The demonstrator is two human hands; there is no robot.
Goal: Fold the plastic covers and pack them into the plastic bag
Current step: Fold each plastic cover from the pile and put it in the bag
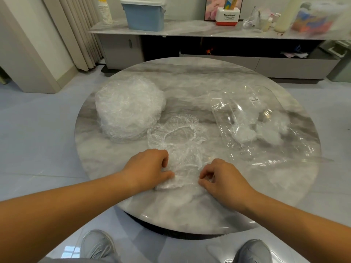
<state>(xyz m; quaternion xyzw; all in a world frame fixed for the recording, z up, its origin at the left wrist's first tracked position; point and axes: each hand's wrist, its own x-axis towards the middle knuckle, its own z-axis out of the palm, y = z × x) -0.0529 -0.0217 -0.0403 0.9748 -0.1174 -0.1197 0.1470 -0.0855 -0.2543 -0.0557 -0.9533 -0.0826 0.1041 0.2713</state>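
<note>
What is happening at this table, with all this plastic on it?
A person is folding one plastic cover on the round table. The left hand and the right hand each pinch its near edge. A stack of covers sits on the left. The plastic bag lies on the right, with what look like a few folded covers inside.

Beyond the round table (190, 209), far right, a clear tub (321, 18) is blurred, and its orange and blue contents cannot be told. On the table's right, the label (254, 99) on the plastic bag (266, 149) is too small to read, and the white lumps inside are probably folded covers. At its near side, the left hand (148, 168) and right hand (226, 179) pinch the plastic cover (178, 137), their fingertips partly hidden.
</note>
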